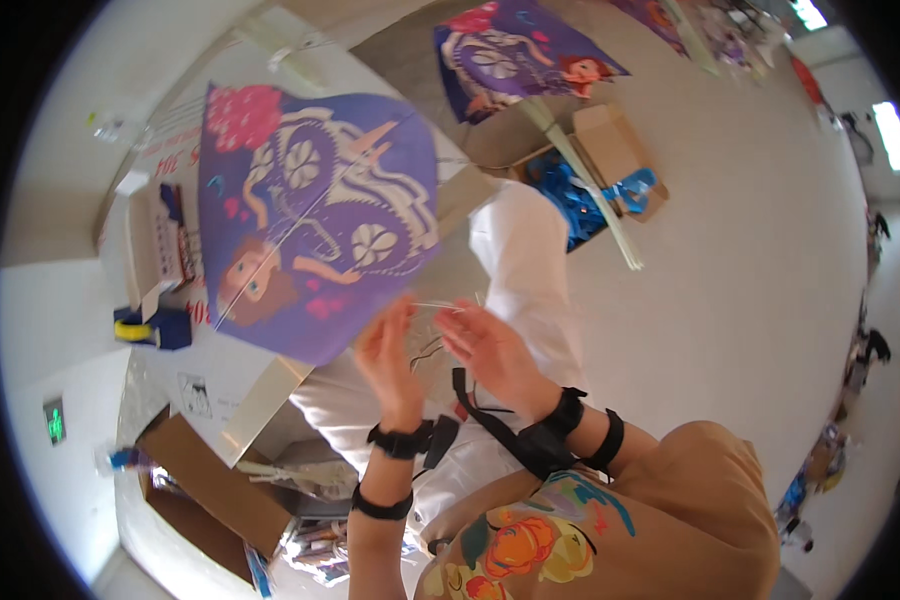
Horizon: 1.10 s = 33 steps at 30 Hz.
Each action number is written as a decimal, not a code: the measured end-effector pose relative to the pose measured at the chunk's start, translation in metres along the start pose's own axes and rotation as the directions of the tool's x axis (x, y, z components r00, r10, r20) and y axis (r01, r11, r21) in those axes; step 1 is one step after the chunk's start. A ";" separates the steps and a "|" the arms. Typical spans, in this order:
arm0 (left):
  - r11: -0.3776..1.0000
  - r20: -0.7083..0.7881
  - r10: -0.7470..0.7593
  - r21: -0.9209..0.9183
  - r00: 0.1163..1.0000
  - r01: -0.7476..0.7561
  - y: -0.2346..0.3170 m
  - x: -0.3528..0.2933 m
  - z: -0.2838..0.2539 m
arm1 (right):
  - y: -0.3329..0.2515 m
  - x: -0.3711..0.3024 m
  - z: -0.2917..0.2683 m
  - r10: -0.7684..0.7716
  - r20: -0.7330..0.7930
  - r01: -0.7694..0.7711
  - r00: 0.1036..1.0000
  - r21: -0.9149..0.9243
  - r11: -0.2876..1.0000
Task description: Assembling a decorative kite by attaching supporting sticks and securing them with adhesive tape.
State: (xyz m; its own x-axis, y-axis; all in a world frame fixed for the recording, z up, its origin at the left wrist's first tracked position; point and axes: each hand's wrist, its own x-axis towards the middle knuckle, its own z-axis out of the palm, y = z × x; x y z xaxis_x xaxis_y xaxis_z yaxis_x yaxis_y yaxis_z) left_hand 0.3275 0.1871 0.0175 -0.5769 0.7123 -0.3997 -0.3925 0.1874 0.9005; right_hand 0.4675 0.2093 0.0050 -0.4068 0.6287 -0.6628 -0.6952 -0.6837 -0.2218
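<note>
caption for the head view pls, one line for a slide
Thin strand between left hand and right hand, beside a purple kite over a white box.

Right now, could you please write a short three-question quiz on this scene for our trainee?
1. True or false: a thin pale strand spans the gap between the left hand and the right hand.
2. What colour is the plastic in the box beyond the knees? A) green B) blue C) red
3. Fill the gap: in the picture, the yellow tape sits to the ____ of the large kite.

Key: 1. True. 2. B. 3. Left.
</note>
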 end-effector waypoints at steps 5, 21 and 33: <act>0.975 -0.076 0.194 0.124 0.978 -0.183 0.033 0.004 -0.008 | -0.019 -0.024 -0.005 0.252 0.188 -0.167 0.949 -0.378 0.911; 0.559 0.450 0.620 0.322 0.643 -0.764 0.122 -0.057 0.087 | -0.119 0.043 -0.176 -0.041 -0.246 -0.089 0.968 -0.495 0.864; 0.531 0.161 0.746 0.442 0.646 -0.723 0.138 -0.091 0.165 | -0.100 0.055 -0.169 0.045 0.028 -0.049 0.999 0.196 0.979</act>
State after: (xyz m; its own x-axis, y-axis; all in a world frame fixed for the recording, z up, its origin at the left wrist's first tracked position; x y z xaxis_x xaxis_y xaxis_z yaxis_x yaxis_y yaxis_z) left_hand 0.4439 0.2599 0.2063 -0.5500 0.7092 0.4411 0.5254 -0.1167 0.8428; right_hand 0.6148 0.2495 -0.1305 -0.4540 0.6076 -0.6517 -0.7771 -0.6278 -0.0440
